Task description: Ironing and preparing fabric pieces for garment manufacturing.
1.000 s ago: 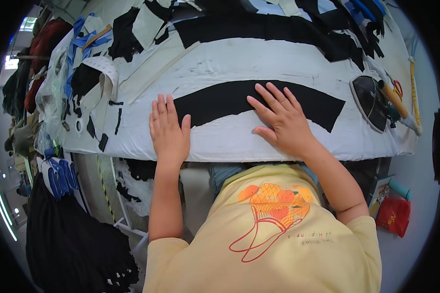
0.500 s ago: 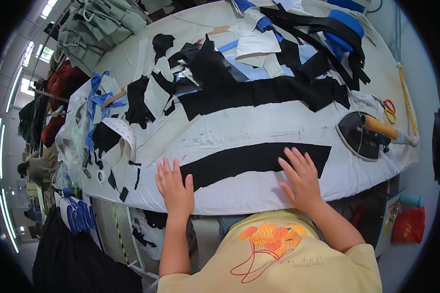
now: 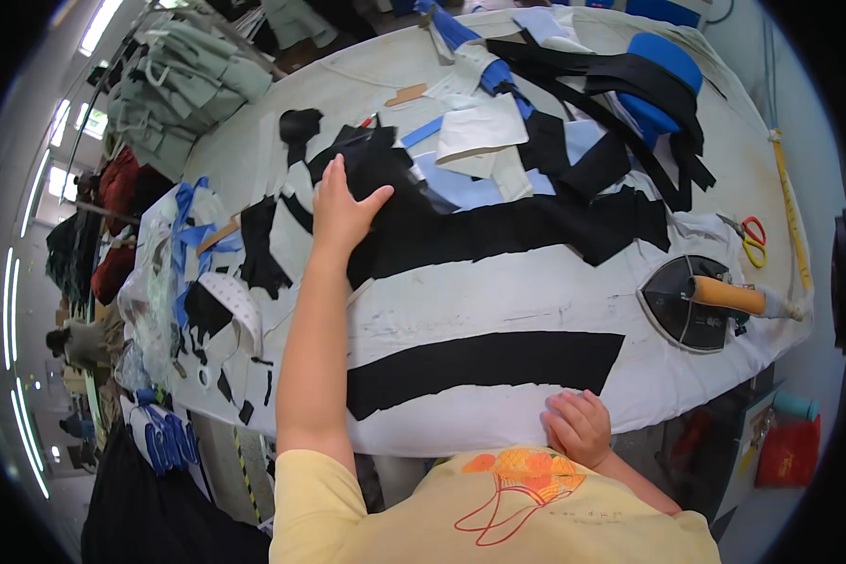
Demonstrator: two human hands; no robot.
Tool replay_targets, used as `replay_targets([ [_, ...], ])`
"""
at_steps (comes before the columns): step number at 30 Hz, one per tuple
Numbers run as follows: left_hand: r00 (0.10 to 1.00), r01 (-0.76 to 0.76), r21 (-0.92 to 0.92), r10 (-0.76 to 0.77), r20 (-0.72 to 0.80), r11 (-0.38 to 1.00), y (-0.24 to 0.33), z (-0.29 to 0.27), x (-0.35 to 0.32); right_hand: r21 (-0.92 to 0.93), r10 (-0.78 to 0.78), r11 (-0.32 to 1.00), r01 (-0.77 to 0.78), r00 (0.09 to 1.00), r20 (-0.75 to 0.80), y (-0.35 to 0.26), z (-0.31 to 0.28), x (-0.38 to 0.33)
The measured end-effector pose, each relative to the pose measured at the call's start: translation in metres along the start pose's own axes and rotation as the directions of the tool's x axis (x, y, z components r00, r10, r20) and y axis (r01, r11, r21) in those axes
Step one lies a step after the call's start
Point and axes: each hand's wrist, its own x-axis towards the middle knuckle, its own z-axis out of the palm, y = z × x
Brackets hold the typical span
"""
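A curved black fabric strip (image 3: 479,365) lies flat on the white padded table, near its front edge. My left hand (image 3: 343,209) reaches far over the table to the black fabric pieces (image 3: 409,211) at the back. Its fingers are stretched out and the thumb stands apart; nothing is held. Whether the fingertips touch the cloth I cannot tell. By the front edge rests my right hand (image 3: 578,428), just below the right part of the strip, with its fingers curled in and nothing seen in them.
An iron (image 3: 694,303) with an orange handle rests at the right, with red-and-yellow scissors (image 3: 752,242) behind it. White and pale blue scraps (image 3: 484,141), long black bands (image 3: 620,122) and a blue rounded object (image 3: 665,70) crowd the back. More cut pieces (image 3: 226,310) lie at the left.
My left hand has left the strip and reached forward to the black pieces at the back. My right hand has drawn back off the strip to the table's edge, its fingers now curled.
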Motion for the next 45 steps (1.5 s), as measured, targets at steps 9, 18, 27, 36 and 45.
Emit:
replay_targets([
  [9,0.996,0.087,-0.114,-0.088,-0.006,0.99,0.049,0.028,0.057,-0.004,-0.033,0.999,0.033,0.999,0.034,0.007,0.0,0.004],
  [18,0.948,0.133,-0.604,0.076,0.308,0.786,0.094,0.048,0.059,0.041,-0.036,0.999,0.033,0.995,0.091,0.006,0.004,0.001],
  [27,0.994,0.105,0.263,-0.106,-0.008,0.959,-0.06,0.028,0.108,0.046,0.003,0.999,-0.006,0.998,0.055,0.004,0.002,0.003],
  [36,0.895,0.35,-0.808,-0.423,0.139,0.475,-0.108,-0.026,0.163,-0.01,0.02,1.0,-0.02,0.998,0.057,0.003,0.005,-0.003],
  [45,0.932,0.361,-0.831,-0.196,0.305,0.422,-0.039,-0.089,0.179,0.052,0.01,0.999,-0.014,0.998,0.069,0.004,0.002,0.0],
])
